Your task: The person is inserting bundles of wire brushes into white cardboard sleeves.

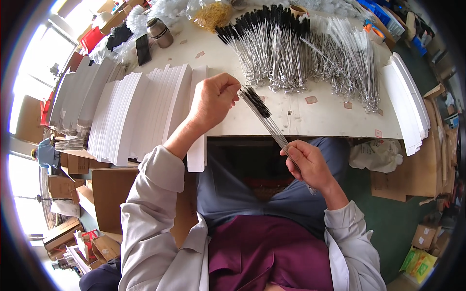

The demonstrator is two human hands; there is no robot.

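Observation:
My right hand [308,162] is closed around the thin wire handles of a small bundle of tube brushes [272,125]. The bundle slants up to the left over the table's front edge, with black bristles near its upper end. Looped wire ends stick out below my right fist. At the bristle tips, my left hand [216,99] is closed in a pinch. Whatever its fingertips hold is too small to make out. Beyond the bundle, many more brushes lie in a pile, some with black bristles [267,24] and some with pale bristles [347,34].
Stacks of white flat cartons [145,106] line the table's left side; more white cartons [407,102] lie at its right edge. A metal jar [159,33], a phone [142,49], a tape roll [298,9] and orange-handled scissors [374,32] stand farther back. Cardboard boxes [111,194] sit at lower left.

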